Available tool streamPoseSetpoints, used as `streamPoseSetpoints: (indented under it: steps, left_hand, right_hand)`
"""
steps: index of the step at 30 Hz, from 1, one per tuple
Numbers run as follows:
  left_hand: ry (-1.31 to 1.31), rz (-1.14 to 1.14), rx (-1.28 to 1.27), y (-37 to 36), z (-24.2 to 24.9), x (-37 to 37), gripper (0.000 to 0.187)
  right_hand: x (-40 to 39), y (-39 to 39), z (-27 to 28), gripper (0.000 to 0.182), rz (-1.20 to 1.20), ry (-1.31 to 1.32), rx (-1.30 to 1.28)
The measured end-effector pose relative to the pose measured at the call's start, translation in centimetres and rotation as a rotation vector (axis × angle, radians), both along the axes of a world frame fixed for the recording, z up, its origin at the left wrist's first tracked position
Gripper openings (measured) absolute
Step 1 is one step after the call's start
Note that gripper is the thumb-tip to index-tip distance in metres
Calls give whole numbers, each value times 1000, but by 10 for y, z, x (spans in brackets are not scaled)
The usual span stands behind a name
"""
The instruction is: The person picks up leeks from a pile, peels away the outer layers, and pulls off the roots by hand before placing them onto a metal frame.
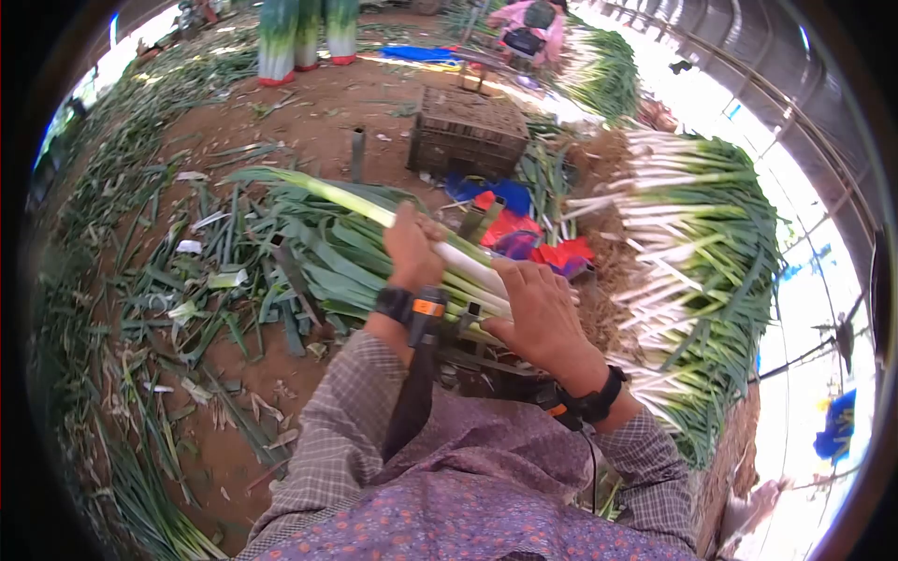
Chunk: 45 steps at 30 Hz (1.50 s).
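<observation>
My left hand is wrapped round a leek, which lies aslant with its green end to the upper left and its white end to the lower right. At that white end is my right hand, its fingers curled over the shaft and its thumb on the near side. The root end is hidden under this hand. Below the held leek, a heap of trimmed-looking green leeks rests on a low stand with metal posts.
A long pile of leeks, white ends inward, lies on the right. Ahead are a dirty crate, red plastic and upright leek bundles. Leaf scraps litter the soil on the left. Another person is at the far back.
</observation>
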<state>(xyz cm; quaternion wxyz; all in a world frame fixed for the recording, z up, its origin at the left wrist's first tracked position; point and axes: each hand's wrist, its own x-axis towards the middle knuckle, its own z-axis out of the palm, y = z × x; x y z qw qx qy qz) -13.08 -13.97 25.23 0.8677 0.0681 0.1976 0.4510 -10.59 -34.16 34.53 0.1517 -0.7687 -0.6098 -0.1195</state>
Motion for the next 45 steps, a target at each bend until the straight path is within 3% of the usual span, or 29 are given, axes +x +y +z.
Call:
streamPoseSetpoints:
  steps: [2,5,9,10,12,15,21,25,26,29,31,32,34,35,38,39,41,42,44,45]
  left_hand:
    - [-45,-28,-31,-13,-15,13,27]
    - [-109,-46,-90,-31,-38,21,27]
    - [-121,-6,-470,-5,-16,-4,46]
    - [-180,-95,-455,21,-48,-6,67]
    - [-162,7,-436,42,-47,-25,72]
    - [-374,-1,-174,64,-64,-49,74]
    - [-268,12,-182,63,-62,-72,69]
    - [-325,9,-171,77,-93,-58,69]
    - [-403,-2,-152,82,-97,-56,65]
    - [-197,75,-98,111,-86,-47,66]
    - [4,231,404,157,-85,-35,64]
    - [291,429,682,174,-64,-27,63]
    - [112,384,774,229,1,-24,60]
    - [-337,136,554,257,30,-29,58]
    - [-26,206,206,207,109,0,55]
    - [-361,-83,622,197,88,0,52]
    - [-416,-297,818,209,-2,24,46]
    - [-136,-203,606,227,-44,38,43]
    - [421,-64,703,137,-34,63,30]
    - [868,-34,1351,139,-65,69,26]
  right_hand:
    - [10,11,-19,43,-13,28,-147]
    - [30,32,-21,46,-170,355,-425]
    - [25,-5,8,45,-137,55,-451]
    - [27,-18,15,45,-121,35,-410]
    - [35,-48,30,44,-102,-2,-325]
    - [43,-88,57,45,-74,-89,-231]
    - [71,-161,61,42,-137,-45,-197]
    - [81,-172,44,36,-251,211,-245]
    - [78,-164,47,31,-417,319,-349]
    - [89,-143,50,28,-275,290,-336]
    - [105,-117,59,30,-293,218,-477]
    - [117,-103,58,28,-239,163,-401]
    - [137,-67,61,25,-222,109,-264]
    - [143,-45,69,23,-260,111,-202]
    - [163,10,73,24,-272,149,-2]
    - [169,25,65,25,-214,169,80]
    - [182,45,41,26,-166,200,130]
    - [192,52,17,27,-178,213,94]
    - [208,60,-31,28,-187,259,56]
    - [212,60,-56,28,-180,294,56]
